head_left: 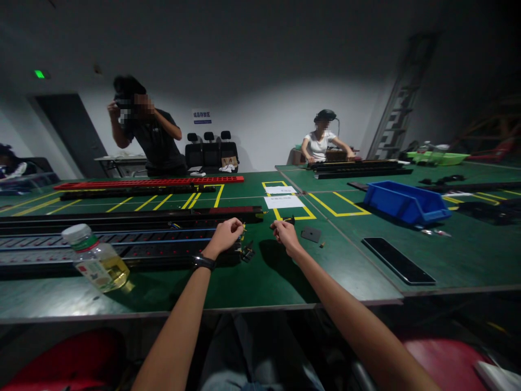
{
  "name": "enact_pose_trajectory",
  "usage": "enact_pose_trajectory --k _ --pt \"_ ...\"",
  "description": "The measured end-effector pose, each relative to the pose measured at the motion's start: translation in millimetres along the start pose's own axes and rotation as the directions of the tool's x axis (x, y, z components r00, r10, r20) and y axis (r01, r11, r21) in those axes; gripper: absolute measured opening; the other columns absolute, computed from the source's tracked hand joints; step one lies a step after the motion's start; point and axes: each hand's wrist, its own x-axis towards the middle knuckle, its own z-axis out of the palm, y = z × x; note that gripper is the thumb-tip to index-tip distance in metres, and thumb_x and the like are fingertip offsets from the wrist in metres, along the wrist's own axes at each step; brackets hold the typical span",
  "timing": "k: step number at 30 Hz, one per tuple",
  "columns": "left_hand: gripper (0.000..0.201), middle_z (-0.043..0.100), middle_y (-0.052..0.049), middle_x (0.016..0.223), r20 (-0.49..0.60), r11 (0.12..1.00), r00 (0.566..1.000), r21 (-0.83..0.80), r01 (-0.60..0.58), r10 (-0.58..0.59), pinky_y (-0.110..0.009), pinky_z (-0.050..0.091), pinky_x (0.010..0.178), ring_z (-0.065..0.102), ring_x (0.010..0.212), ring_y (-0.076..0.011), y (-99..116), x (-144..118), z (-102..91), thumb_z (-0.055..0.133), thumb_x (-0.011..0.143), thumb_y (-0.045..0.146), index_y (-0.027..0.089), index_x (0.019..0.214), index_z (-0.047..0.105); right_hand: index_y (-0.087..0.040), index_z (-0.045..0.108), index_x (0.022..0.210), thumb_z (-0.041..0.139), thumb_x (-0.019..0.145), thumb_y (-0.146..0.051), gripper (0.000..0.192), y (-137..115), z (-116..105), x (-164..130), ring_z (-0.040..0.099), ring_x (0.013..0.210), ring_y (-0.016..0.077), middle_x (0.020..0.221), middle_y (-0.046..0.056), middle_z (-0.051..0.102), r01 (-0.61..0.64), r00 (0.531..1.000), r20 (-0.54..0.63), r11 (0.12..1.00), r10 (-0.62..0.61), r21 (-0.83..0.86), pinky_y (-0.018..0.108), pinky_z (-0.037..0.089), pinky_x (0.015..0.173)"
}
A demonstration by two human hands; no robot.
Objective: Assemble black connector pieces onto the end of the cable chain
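Green matting covers the table where we work, and both our hands sit near the right end of the long black rail that runs across it. Our left hand is curled shut, its fingertips pinched on something small with a glint of yellow at the knuckles (too small and dim to name), right at the rail's end. Our right hand is also closed into a pinch, and a short dark tool or part pokes out just beyond it; we cannot tell whether it is truly gripped or only lying behind the fingers. Between the hands lies a small black clip-like piece, and a flat dark plate rests just right of the right hand. The risks we judge from here are mostly about small things in poor light: a pinched part could slip and vanish against the dark matting or roll off the near edge into our lap. The loose clip sits where a wrist could sweep it away. The bottle of yellowish liquid stands tilted-looking beside the rail near the left forearm, and an elbow swing could topple it. The phone lies near the table seam, well apart. Two other people work at farther tables.
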Motion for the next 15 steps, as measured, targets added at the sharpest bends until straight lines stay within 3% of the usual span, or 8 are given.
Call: enact_pose_trajectory --k 7,15 --pt "0.018 0.079 -0.004 0.093 0.029 0.947 1.000 0.321 -0.001 -0.008 -0.031 0.050 0.080 0.071 0.085 -0.0219 2.0 -5.9 -3.3 0.059 0.091 0.029 0.028 0.100 0.074 -0.018 0.069 0.075 0.063 0.082 -0.059 0.042 2.1 1.6 -0.7 0.046 0.042 0.0110 0.056 0.001 0.061 0.054 0.999 0.003 0.997 -0.054 -0.048 0.024 0.032 0.041" --pt "0.017 0.079 -0.004 0.091 0.014 0.907 1.000 0.420 -0.005 -0.001 -0.033 0.048 0.086 0.071 0.091 -0.0250 3.2 -4.9 -4.4 0.061 0.089 0.029 0.029 0.097 0.076 -0.020 0.068 0.075 0.059 0.083 -0.053 0.035 2.9 2.9 -1.1 0.047 0.044 0.0114 0.056 -0.001 0.060 0.062 0.997 0.045 0.992 -0.058 -0.109 0.023 0.034 0.042"
